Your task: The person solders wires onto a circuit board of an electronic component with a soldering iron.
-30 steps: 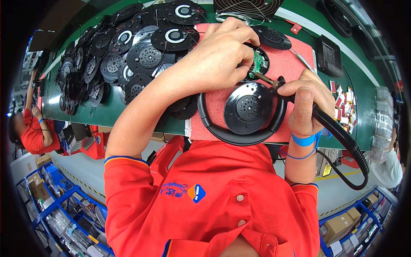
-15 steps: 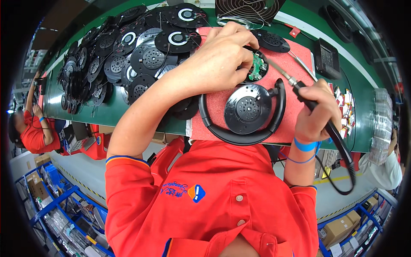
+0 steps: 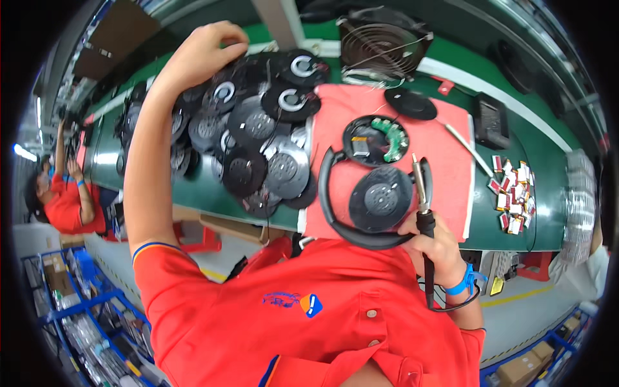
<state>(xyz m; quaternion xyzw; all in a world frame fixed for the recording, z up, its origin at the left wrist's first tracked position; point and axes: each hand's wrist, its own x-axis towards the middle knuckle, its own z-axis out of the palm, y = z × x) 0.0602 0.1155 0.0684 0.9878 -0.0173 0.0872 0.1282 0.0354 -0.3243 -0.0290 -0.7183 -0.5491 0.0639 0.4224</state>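
My left hand [image 3: 213, 55] is stretched out over the far side of the pile of black round speaker plates [image 3: 255, 119]. Its thumb and fingers curl together, and what lies between them, if anything, is hidden. My right hand [image 3: 438, 250] grips a soldering iron [image 3: 425, 226], metal tip pointing away from me. Its fingers are close beside the black headphones [image 3: 345, 232] on the pink mat [image 3: 451, 193]. One ear cup [image 3: 382, 198] shows a plate with a ring of small holes. The other, open cup [image 3: 361, 148] holds a curved green circuit board [image 3: 393, 140].
A black disc [image 3: 411, 104] and a slim metal tool [image 3: 467, 147] lie at the mat's far right. Beyond stand a fan with a wire guard [image 3: 383, 48] and a black tray [image 3: 492, 122]. Small red-and-white battery packs [image 3: 512, 193] and stacked clear trays [image 3: 578, 206] are to the right.
My left hand has left the open ear cup and swung left to the pile. My right hand has drawn nearer and leftward with the soldering iron, now more upright in view.
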